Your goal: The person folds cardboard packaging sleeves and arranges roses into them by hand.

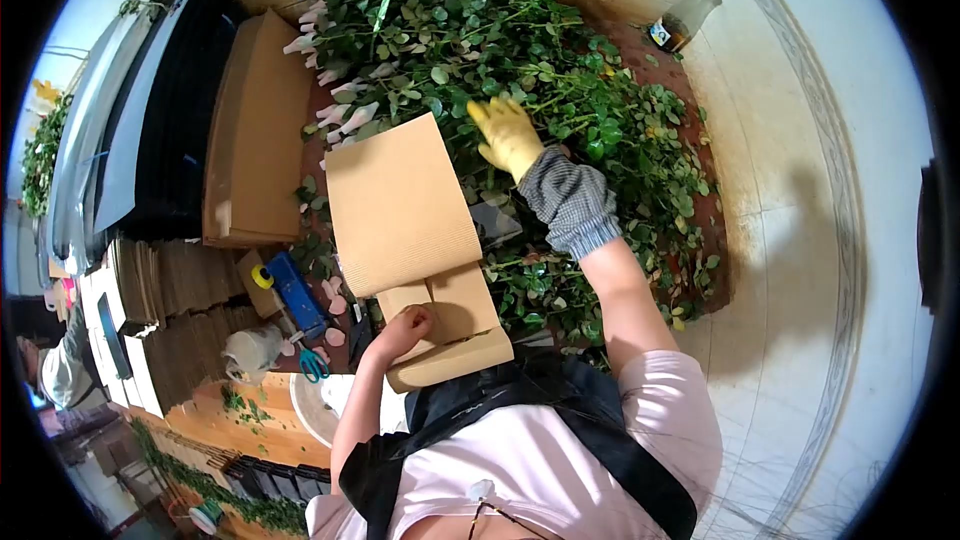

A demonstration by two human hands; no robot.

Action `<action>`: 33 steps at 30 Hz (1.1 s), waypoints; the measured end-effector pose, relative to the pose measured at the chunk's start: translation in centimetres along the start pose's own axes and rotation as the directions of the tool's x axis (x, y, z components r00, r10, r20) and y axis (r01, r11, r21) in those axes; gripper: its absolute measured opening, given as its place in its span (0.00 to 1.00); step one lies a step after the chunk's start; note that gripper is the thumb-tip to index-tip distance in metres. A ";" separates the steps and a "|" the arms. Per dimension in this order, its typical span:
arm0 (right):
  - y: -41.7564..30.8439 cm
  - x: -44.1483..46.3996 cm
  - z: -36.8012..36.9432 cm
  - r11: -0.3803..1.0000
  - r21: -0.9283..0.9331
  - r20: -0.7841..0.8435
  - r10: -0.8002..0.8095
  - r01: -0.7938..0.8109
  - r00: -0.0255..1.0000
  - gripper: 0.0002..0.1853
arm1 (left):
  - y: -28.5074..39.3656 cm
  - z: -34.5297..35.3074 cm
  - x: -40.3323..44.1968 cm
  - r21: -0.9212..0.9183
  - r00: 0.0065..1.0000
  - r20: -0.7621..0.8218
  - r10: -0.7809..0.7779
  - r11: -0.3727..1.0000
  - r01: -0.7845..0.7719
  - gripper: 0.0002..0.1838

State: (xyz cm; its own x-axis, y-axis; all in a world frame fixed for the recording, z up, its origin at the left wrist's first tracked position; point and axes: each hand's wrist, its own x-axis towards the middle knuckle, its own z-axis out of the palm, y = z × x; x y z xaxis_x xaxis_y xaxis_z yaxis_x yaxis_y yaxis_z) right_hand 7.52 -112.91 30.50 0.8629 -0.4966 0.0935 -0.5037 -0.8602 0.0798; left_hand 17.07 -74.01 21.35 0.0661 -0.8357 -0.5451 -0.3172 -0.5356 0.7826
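Observation:
My right hand, in a yellow glove with a grey knitted cuff, reaches over a thick pile of leafy rose stems. Its fingers are apart and hold nothing visible. Pale pink and white rose heads point left, some in white sleeves. My bare left hand is closed and rests on brown corrugated cardboard in front of my body. Whatever its fingers hold, if anything, is hidden. A larger corrugated sheet stretches from there up over the near edge of the pile.
Tall cardboard sheets stand at the left beside dark panels. Below are stacked cardboard pieces, a blue tool, teal-handled scissors and a clear plastic jug. A glass bottle stands at the back right by the tiled wall.

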 end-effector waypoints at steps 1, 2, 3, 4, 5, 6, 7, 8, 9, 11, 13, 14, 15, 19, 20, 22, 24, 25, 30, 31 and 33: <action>-0.7 0.4 0.6 0.997 -0.066 0.199 -0.037 0.051 0.979 0.27 | -0.2 0.2 -0.2 0.005 1.000 0.017 -0.002 1.000 0.002 0.15; -1.4 -0.5 2.9 0.993 -0.053 0.032 -0.108 0.110 0.994 0.26 | -0.3 0.0 0.1 0.002 1.000 0.011 -0.004 1.000 0.004 0.15; -3.2 -1.5 2.7 0.998 -0.027 -0.122 -0.064 0.061 0.990 0.17 | 0.4 0.0 -0.2 0.013 1.000 0.004 -0.021 1.000 0.021 0.16; -4.8 -2.4 1.4 0.996 0.083 -0.083 0.026 -0.019 0.996 0.08 | 0.6 0.1 -0.2 0.034 1.000 -0.001 0.008 0.999 -0.008 0.17; -5.6 -3.6 -0.2 0.989 0.144 -0.131 0.031 -0.012 0.991 0.06 | 0.6 0.2 -0.2 0.053 0.999 -0.022 0.025 0.998 -0.024 0.17; -5.3 -4.4 1.1 0.995 0.098 -0.035 0.037 -0.033 0.999 0.06 | 0.6 0.3 0.1 0.050 0.999 -0.009 0.052 0.997 -0.051 0.17; -4.7 -4.2 2.4 0.920 0.351 0.032 0.176 -0.176 0.984 0.07 | 0.4 0.6 0.4 0.051 0.997 -0.008 0.073 0.996 -0.072 0.17; -4.0 -4.0 3.5 0.740 0.597 0.101 0.314 -0.310 0.944 0.09 | -0.7 1.7 0.9 0.038 0.989 -0.068 0.134 0.991 -0.132 0.17; -3.1 -3.9 5.0 0.507 0.765 0.165 0.441 -0.397 0.882 0.12 | -1.7 2.3 1.6 0.047 0.970 -0.133 0.202 0.979 -0.197 0.17; 2.1 -3.3 10.3 0.938 0.346 -0.029 -0.026 0.034 0.999 0.26 | -2.2 2.8 2.6 0.045 0.961 -0.138 0.238 0.971 -0.234 0.16; 2.3 -1.5 6.0 0.945 0.328 0.216 -0.070 -0.005 0.974 0.29 | -1.2 2.2 2.4 0.018 0.976 -0.131 0.175 0.984 -0.175 0.16; 1.3 -1.1 2.5 0.944 0.328 0.254 -0.059 -0.029 0.965 0.27 | -1.2 2.3 2.5 0.014 0.968 -0.179 0.173 0.985 -0.173 0.16; 1.5 -0.9 0.3 0.931 0.364 0.187 -0.110 0.035 0.976 0.25 | -1.3 2.2 2.9 0.039 0.970 -0.141 0.197 0.980 -0.193 0.16; 2.6 -1.1 -8.4 0.991 0.078 -0.361 0.130 -0.109 0.923 0.29 | -2.6 2.5 4.2 0.043 0.978 -0.078 0.192 0.981 -0.189 0.16; 3.0 -1.0 -9.3 0.985 0.062 -0.376 0.171 -0.160 0.911 0.30 | -2.8 2.5 4.4 0.044 0.977 -0.086 0.196 0.980 -0.193 0.16; 2.7 -1.3 -10.3 0.968 0.007 -0.240 0.247 -0.252 0.939 0.31 | -2.9 2.7 4.8 0.077 0.972 -0.087 0.220 0.974 -0.214 0.18; 5.1 -2.2 -7.6 0.975 0.132 -0.204 0.205 -0.181 0.957 0.26 | -2.4 2.6 4.3 0.080 0.976 -0.062 0.211 0.975 -0.206 0.18; 6.4 -2.5 -7.0 0.957 0.259 -0.266 0.204 -0.134 0.942 0.24 | -1.9 2.0 4.0 0.081 0.980 -0.056 0.190 0.979 -0.185 0.19; 7.1 -6.8 -16.2 0.990 0.104 -0.643 0.142 -0.098 0.752 0.15 | -2.4 2.5 3.9 0.095 0.987 -0.035 0.160 0.983 -0.156 0.18; 6.3 -8.0 -16.8 0.954 0.158 -0.562 0.299 -0.255 0.772 0.16 | -2.9 2.5 3.5 -0.047 0.977 -0.037 0.212 0.976 -0.214 0.18; 7.1 -10.3 -16.7 0.845 0.465 -0.463 0.486 -0.264 0.741 0.15 | -3.2 2.0 3.5 -0.040 0.970 -0.030 0.240 0.970 -0.241 0.16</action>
State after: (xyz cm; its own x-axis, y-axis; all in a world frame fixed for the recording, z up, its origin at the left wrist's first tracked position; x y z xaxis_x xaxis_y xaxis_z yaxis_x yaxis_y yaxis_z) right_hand -5.64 -112.01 46.72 0.3754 -0.7325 0.5679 -0.6340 -0.6499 -0.4192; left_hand 16.40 -75.01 16.33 0.0161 -0.9429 -0.3326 -0.2860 -0.3230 0.9021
